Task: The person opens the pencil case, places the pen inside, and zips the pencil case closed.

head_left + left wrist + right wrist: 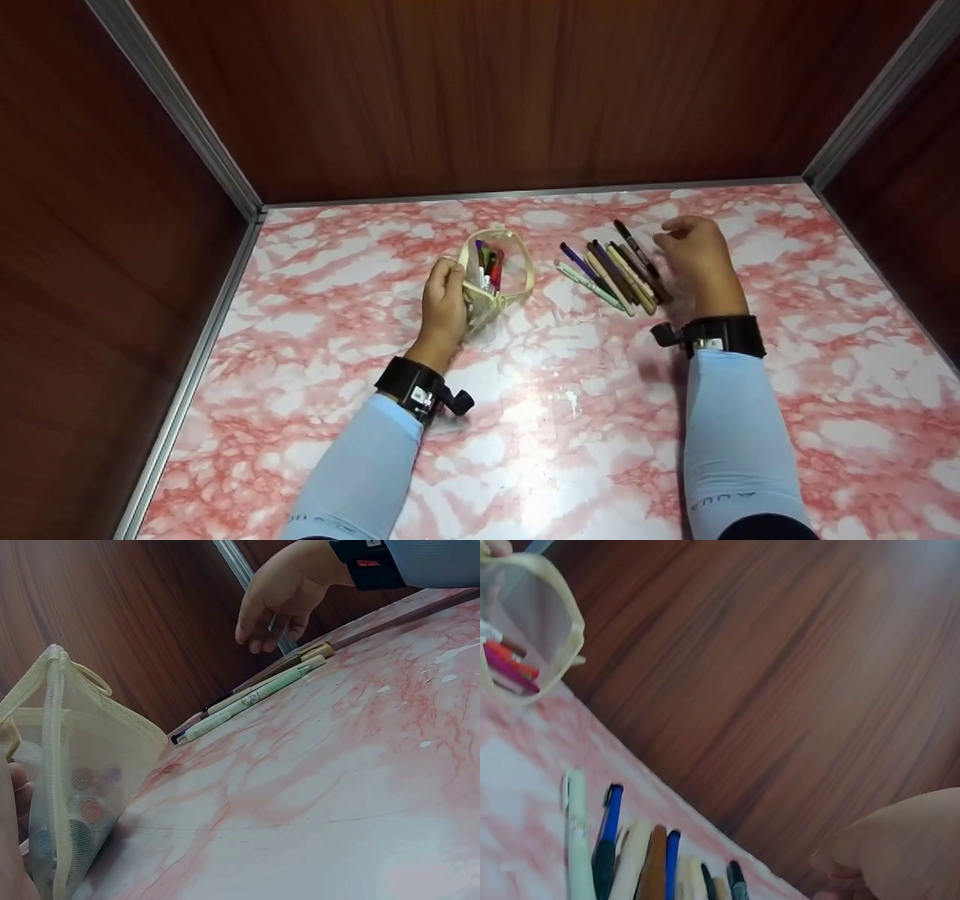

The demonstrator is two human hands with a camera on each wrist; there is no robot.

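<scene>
A cream mesh pencil pouch (530, 276) stands with its mouth unzipped, and several pens and markers (497, 271) lie inside it. My left hand (444, 300) grips the pouch's near left edge, thumb on top. In the left wrist view, coloured pen ends show through the mesh (97, 765). To the right, a row of loose pens (619, 276) lies on the table, with a pale green pen (247, 701) at its left end and a black marker (630, 238) toward the far right. Just right of that row hovers my right hand (701, 259), fingers loosely bent and holding nothing.
The pink and white marbled table (547, 420) is walled by dark wood panels (525, 97) at the back and both sides. A metal trim (375, 201) runs along the table's back edge. Black camera straps (724, 336) circle both wrists.
</scene>
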